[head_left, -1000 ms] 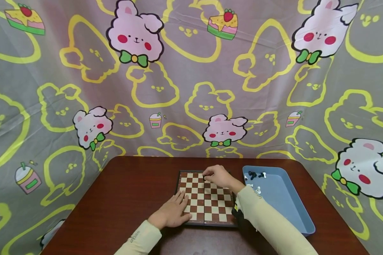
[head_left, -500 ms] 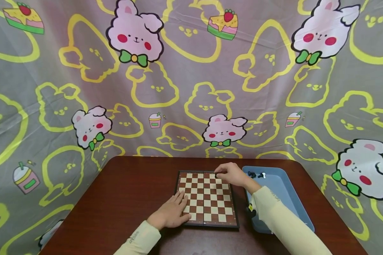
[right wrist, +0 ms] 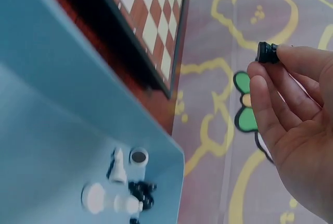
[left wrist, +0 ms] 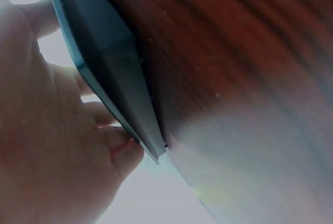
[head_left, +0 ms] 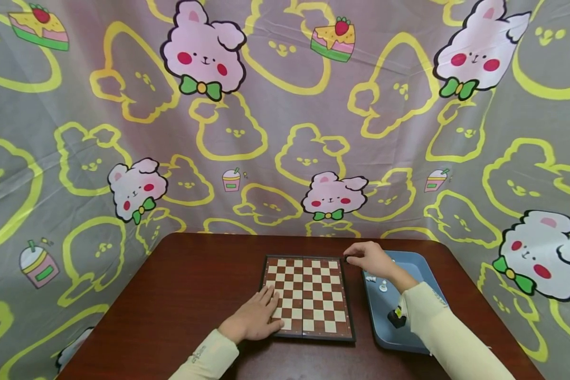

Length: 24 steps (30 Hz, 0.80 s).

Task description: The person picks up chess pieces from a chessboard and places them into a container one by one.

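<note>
A black chess piece (right wrist: 267, 52) is pinched between the thumb and fingers of my right hand (head_left: 371, 259), held in the air near the far left corner of the blue tray. My left hand (head_left: 253, 318) rests with straight fingers on the left edge of the chessboard (head_left: 313, 295), a brown and cream checkered board with a dark frame. In the left wrist view the palm lies against the board's dark side (left wrist: 112, 60). No pieces show on the board's squares.
Right of the board stands the blue tray (head_left: 382, 338). A white chess piece (head_left: 383, 286) and several other pieces, white and black, lie in it, partly behind my right arm. A patterned cloth (head_left: 275, 121) hangs behind the brown table (head_left: 199, 274).
My right hand has moved right with the black chess piece, from over the board's far squares to beside the tray's far left corner. The left hand has stayed on the board.
</note>
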Available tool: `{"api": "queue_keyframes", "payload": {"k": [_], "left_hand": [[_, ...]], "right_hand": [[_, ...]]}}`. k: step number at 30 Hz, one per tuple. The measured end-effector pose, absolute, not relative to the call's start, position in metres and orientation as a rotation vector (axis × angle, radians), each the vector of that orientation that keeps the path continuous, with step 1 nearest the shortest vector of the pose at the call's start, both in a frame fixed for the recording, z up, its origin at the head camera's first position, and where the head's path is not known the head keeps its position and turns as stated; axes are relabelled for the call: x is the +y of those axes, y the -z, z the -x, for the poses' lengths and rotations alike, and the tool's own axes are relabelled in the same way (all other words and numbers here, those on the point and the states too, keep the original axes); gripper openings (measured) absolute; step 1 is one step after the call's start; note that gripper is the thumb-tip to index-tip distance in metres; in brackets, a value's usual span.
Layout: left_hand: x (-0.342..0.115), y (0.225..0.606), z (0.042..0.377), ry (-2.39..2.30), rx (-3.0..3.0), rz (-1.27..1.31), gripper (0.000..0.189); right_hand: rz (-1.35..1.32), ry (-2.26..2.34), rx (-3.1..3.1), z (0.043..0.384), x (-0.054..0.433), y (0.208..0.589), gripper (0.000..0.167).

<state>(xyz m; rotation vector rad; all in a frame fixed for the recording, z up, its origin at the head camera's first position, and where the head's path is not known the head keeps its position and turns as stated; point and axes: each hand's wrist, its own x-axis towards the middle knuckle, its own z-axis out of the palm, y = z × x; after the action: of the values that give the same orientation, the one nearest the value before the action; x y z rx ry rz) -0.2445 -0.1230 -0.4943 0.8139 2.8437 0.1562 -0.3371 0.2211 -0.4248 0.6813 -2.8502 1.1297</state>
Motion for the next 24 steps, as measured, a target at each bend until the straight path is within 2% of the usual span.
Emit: {"api": "queue_keyframes", "payload": {"k": [8, 16, 24], "left_hand": [[-0.123, 0.496, 0.245, -0.143, 2.843, -0.800, 0.075], [-0.123, 0.494, 0.245, -0.143, 2.841, -0.789, 0.075], [-0.122, 0.496, 0.245, -0.140, 2.847, -0.795, 0.075]], "right_hand": [[-0.631, -1.165, -2.825, 0.333, 0.250, 0.428, 0.016], [-0.625, -1.207, -2.828, 0.331, 0.275, 0.428, 0.024], [-0.532, -1.188, -2.856, 0.330, 0.299, 0.435, 0.021]]}}
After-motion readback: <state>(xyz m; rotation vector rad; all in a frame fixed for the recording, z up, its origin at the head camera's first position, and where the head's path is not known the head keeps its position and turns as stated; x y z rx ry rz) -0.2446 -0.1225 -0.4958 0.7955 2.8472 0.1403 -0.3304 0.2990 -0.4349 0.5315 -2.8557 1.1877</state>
